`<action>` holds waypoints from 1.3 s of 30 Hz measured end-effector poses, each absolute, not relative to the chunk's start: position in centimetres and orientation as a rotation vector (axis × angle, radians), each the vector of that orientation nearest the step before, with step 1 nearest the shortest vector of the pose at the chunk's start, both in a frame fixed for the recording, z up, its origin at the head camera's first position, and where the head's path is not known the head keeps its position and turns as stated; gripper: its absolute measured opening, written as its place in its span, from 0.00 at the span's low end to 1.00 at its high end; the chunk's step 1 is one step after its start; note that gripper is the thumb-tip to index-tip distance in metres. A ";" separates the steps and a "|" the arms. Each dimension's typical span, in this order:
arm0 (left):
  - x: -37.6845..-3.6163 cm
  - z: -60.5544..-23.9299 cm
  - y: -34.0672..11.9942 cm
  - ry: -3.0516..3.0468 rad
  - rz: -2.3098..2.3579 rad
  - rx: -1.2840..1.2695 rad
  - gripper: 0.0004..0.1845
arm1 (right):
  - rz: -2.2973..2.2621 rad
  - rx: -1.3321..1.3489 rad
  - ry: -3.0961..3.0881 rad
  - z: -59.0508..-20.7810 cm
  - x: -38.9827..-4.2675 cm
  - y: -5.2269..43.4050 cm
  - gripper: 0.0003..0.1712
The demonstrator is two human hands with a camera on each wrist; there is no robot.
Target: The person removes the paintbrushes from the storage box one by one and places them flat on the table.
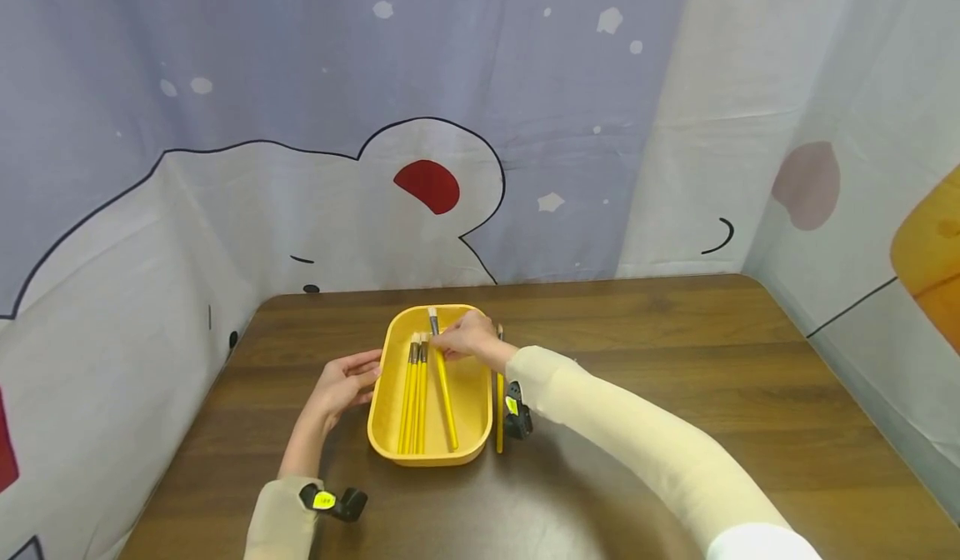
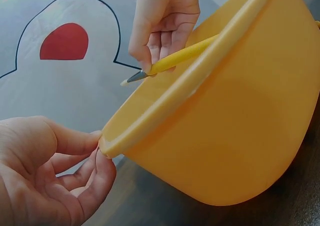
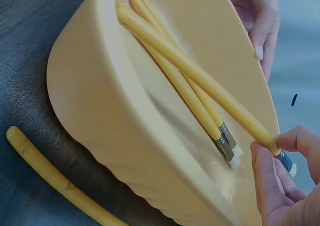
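A yellow plastic tray (image 1: 471, 435) stands on the table. My right hand (image 1: 467, 335) is over it, pinching a yellow-handled paintbrush (image 1: 446, 393) between thumb and fingers near the ferrule. The right wrist view shows the held brush (image 3: 215, 95) slanting across the tray, its handle end down by the near wall. Several more paintbrushes (image 1: 415, 402) lie side by side along the tray's left part, bristles away from me. At the left side, my left hand (image 1: 345, 389) grips the rim; in the left wrist view its thumb and fingers pinch the tray's edge (image 2: 150, 123).
Another yellow-handled brush (image 1: 500, 414) lies on the brown wooden table (image 1: 637, 360) just right of the tray, partly under the right forearm. A printed curtain (image 1: 570, 127) hangs behind the table. Each wrist wears a black camera, such as the left one (image 1: 333, 502).
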State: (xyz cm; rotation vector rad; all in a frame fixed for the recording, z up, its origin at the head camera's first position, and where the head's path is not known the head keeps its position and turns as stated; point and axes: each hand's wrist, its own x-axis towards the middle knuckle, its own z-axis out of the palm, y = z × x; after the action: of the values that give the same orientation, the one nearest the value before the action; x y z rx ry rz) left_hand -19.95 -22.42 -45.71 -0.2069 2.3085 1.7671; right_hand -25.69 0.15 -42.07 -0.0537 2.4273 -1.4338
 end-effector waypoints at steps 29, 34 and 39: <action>-20.0 -45.9 -22.3 2.328 1.765 -0.205 0.24 | -1.707 0.037 2.186 -41.7 -25.6 1.7 0.12; -20.0 -45.9 -22.3 2.328 1.769 -0.214 0.24 | -1.726 0.038 2.180 -41.5 -25.6 2.2 0.12; -20.0 -45.9 -22.2 2.327 1.778 -0.223 0.24 | -1.751 0.050 2.148 -41.5 -25.8 2.8 0.12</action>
State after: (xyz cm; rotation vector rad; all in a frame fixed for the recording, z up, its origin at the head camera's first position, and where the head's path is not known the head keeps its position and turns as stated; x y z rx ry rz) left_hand -20.04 -22.18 -45.95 -0.2230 2.3271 1.7775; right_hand -25.79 2.82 -41.45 0.0505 2.1481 -1.7512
